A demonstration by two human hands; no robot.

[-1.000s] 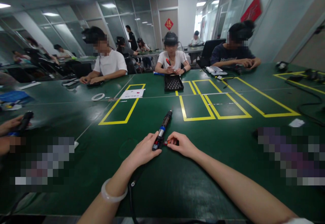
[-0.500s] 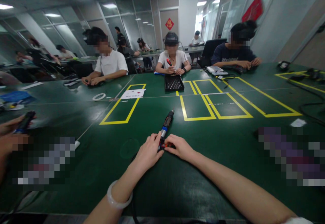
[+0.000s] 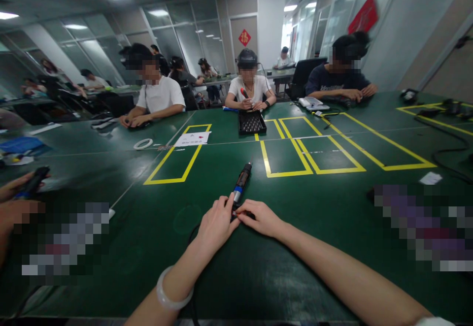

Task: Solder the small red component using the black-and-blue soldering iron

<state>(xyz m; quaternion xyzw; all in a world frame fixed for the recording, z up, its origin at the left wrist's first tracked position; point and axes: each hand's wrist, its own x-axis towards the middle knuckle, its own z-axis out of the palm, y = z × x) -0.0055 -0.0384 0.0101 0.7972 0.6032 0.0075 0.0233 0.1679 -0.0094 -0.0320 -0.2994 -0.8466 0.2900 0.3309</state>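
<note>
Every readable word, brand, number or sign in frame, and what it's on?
"福": on the smaller red diamond sign.
Larger red sign at right: marking illegible.
White paper on the table: print too small to read.
Dark T-shirt: lettering too blurred.
Black tool with blue band: no legible text.

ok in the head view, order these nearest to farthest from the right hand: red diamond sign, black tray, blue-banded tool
1. Blue-banded tool: its near end is by the right hand's fingertips
2. Black tray: far side of the green table
3. Red diamond sign: back of the room
</note>
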